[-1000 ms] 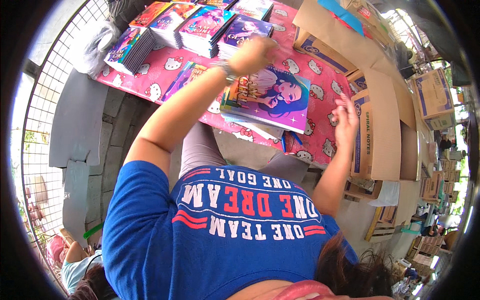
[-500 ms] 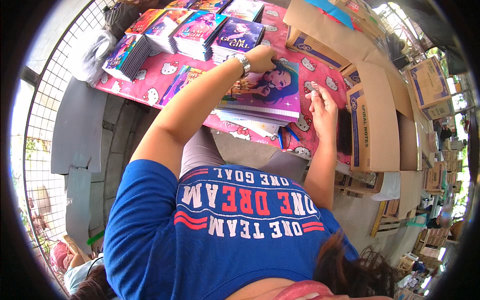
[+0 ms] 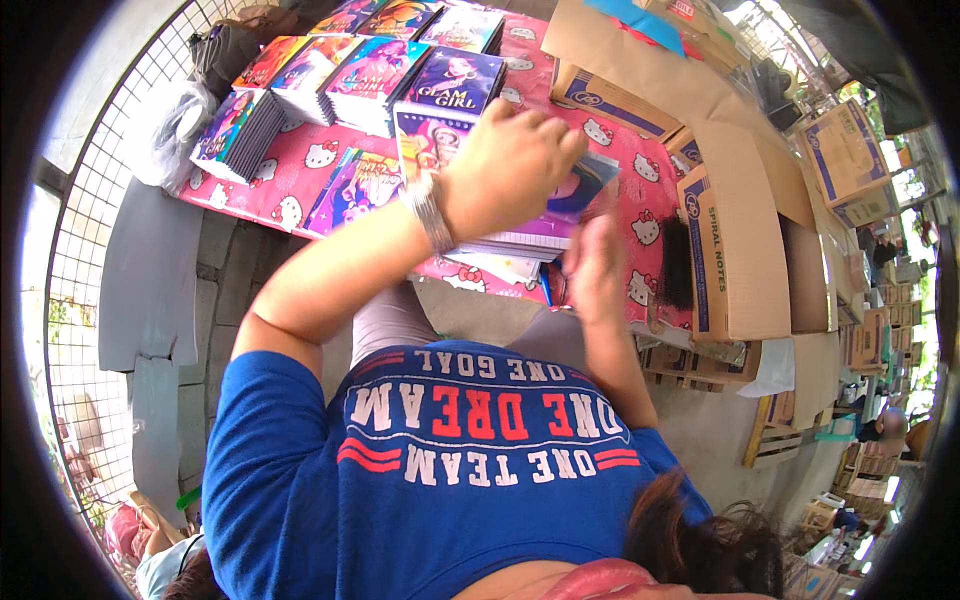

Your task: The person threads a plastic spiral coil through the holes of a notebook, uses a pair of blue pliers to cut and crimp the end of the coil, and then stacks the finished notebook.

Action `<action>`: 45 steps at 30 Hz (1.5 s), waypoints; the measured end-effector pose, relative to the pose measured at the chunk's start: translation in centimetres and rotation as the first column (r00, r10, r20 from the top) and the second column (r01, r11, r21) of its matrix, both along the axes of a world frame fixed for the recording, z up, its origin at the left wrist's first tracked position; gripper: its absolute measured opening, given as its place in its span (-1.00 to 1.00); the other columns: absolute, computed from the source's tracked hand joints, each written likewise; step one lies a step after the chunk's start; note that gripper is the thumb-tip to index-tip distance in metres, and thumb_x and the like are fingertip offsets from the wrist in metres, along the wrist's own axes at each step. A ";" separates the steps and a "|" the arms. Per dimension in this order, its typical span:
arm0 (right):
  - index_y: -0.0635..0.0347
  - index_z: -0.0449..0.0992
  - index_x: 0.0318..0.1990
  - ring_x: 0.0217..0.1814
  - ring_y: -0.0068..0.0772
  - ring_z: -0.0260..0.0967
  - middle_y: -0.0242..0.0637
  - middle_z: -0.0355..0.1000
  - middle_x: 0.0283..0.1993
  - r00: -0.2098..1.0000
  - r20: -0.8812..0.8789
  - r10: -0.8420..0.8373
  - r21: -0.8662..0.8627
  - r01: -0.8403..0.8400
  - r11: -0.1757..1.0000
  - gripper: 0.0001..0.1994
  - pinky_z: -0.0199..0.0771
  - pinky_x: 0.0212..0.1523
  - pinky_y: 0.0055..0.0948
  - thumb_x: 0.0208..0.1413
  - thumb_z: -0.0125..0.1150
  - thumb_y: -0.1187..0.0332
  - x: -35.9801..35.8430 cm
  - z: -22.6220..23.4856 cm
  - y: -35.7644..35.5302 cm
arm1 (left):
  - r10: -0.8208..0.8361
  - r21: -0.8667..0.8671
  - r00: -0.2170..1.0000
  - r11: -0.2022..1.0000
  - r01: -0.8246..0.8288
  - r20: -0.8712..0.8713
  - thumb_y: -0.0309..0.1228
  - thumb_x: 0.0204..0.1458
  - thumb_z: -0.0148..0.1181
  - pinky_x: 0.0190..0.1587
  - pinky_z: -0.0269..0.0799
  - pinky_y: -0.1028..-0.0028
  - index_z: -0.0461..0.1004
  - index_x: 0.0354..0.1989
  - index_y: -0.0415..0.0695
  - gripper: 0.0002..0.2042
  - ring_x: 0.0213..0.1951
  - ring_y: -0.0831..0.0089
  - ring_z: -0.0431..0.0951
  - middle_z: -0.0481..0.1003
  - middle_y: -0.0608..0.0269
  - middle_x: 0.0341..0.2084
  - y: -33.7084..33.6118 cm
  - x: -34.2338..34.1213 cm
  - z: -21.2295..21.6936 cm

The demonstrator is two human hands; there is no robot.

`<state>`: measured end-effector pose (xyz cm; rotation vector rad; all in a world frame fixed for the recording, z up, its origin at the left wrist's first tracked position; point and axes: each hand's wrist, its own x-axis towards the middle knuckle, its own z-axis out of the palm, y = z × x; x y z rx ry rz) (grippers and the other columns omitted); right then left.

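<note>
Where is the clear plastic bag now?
Head view: the clear plastic bag is at the left end of the pink tablecloth, beside the leftmost notebook stack.

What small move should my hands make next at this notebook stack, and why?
Probably steady the notebook stack with your right hand: it is beside the stack's right edge, though blur hides whether it touches. Your left hand is over the top, and white sheets stick out unevenly along the near edge.
</note>
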<state>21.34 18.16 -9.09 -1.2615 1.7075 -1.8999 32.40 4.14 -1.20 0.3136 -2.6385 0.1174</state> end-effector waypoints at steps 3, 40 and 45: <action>0.47 -0.04 0.41 0.47 -0.18 0.02 0.11 0.10 0.41 0.993 -0.022 0.117 0.095 -0.114 0.989 -0.22 -0.01 0.41 -0.30 0.38 -0.35 -0.14 -0.1 -1.1 -0.3 | 0.052 0.019 0.998 0.998 -0.053 0.041 -0.40 -0.02 0.19 -0.08 0.28 0.28 0.43 -0.07 -0.07 -0.70 -0.12 0.33 0.54 0.50 0.30 -0.25 1.3 0.2 0.2; 0.19 0.40 0.13 -0.33 -0.44 0.42 -0.19 0.47 -0.21 0.850 0.243 0.468 0.141 -0.508 0.850 -0.63 0.46 -0.28 -0.39 0.19 0.20 0.33 -10.9 4.4 -3.0 | -0.225 0.138 0.968 0.961 0.239 -0.111 -0.31 0.09 0.21 -0.15 0.30 0.28 0.34 -0.13 -0.03 -0.76 -0.25 0.26 0.55 0.52 0.29 -0.39 0.0 0.7 -0.1; 0.20 0.44 0.07 -0.31 -0.43 0.45 -0.21 0.50 -0.24 0.922 -0.322 0.214 0.525 -0.014 0.851 -0.64 0.46 -0.28 -0.37 0.13 0.25 0.33 -16.2 -14.3 -8.7 | -0.310 0.116 0.941 0.938 0.326 -0.134 -0.30 0.12 0.17 -0.14 0.29 0.31 0.37 -0.23 -0.03 -0.85 -0.27 0.29 0.53 0.49 0.31 -0.44 0.2 0.8 0.5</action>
